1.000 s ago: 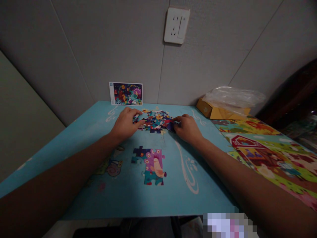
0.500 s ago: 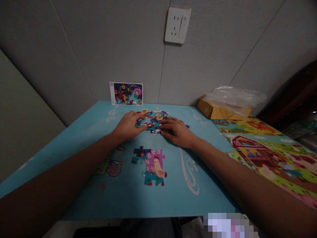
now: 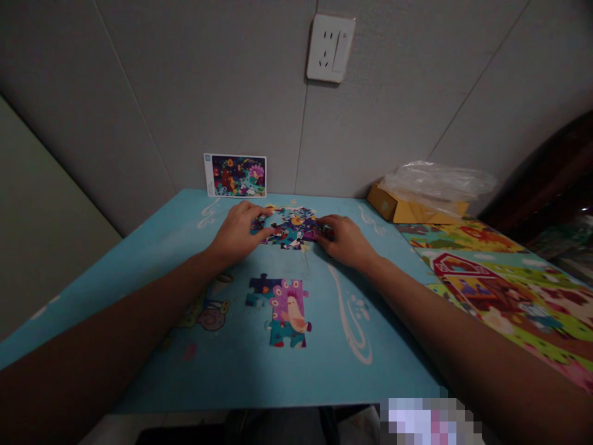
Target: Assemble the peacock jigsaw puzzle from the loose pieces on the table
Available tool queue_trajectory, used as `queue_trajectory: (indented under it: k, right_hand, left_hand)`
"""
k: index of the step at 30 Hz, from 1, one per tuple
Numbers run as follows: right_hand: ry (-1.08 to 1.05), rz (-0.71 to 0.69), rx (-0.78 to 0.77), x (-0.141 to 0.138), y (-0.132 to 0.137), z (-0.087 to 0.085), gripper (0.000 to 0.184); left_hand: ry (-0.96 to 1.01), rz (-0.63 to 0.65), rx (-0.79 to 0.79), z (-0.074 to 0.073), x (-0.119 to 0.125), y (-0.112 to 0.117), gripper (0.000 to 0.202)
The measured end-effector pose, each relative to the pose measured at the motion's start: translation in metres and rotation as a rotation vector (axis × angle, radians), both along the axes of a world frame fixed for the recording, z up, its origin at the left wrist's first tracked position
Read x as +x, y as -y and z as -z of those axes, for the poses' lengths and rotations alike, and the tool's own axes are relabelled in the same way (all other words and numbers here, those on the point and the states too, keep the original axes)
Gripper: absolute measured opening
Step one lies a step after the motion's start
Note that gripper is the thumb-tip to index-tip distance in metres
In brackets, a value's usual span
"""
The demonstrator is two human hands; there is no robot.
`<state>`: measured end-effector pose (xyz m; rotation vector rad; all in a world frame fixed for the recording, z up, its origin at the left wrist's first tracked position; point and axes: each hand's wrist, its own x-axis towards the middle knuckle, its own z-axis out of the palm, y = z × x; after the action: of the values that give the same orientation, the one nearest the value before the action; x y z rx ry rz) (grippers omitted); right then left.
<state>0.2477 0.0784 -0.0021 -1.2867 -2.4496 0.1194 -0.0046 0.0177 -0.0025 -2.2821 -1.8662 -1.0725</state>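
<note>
A pile of loose jigsaw pieces (image 3: 294, 227) lies on the blue table toward the wall. My left hand (image 3: 238, 232) rests at the pile's left edge, thumb and fingers apart around the outermost pieces. At the right edge curves my right hand (image 3: 343, 240), its thumb and forefinger spread with pieces between them; no firm grip shows. Nearer to me is a joined section of jigsaw (image 3: 290, 309), with a purple many-eyed creature and a teal lower part. Behind the pile, a picture card (image 3: 238, 176) of a colourful underwater scene leans against the wall.
The blue table (image 3: 222, 377) has printed cartoon figures and white swirls. At the back right stands a yellow box (image 3: 417, 210) with a clear plastic bag (image 3: 435, 179) on it. A farm picture (image 3: 504, 284) covers the right side. A wall socket (image 3: 330, 49) is above.
My right hand has drawn back from on top of the pile to its right edge, uncovering more pieces. My left hand has barely moved. The joined section stays put.
</note>
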Motion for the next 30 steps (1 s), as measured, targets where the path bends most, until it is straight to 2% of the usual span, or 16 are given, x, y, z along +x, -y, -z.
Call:
queue_trajectory:
  k: [2, 7, 12, 17, 26, 30]
  right_hand:
    - [0.023, -0.04, -0.013, -0.0007, 0.0006, 0.0008, 0.043]
    - [0.063, -0.047, -0.033, -0.0029, 0.0017, -0.0018, 0.043]
    - [0.099, 0.005, 0.003, -0.004, 0.0023, -0.0058, 0.044]
    - [0.141, 0.043, -0.027, -0.0032, 0.0017, -0.0047, 0.042]
    - [0.169, -0.039, -0.023, -0.0049, 0.0013, -0.0036, 0.043]
    - [0.144, -0.028, -0.004, -0.0056, 0.0001, -0.0005, 0.048]
  left_hand:
    - [-0.022, -0.003, -0.01, -0.0004, 0.0005, 0.0002, 0.041]
    - [-0.134, -0.005, -0.166, 0.0003, 0.0017, 0.0006, 0.044]
    - [-0.148, 0.0, -0.158, 0.001, 0.0007, -0.0002, 0.042]
    - [-0.147, 0.006, -0.147, 0.0045, -0.0018, -0.0023, 0.042]
    - [-0.137, -0.006, -0.147, 0.0053, -0.0004, -0.0022, 0.043]
    - [-0.126, -0.002, -0.145, 0.0032, 0.0015, -0.0008, 0.043]
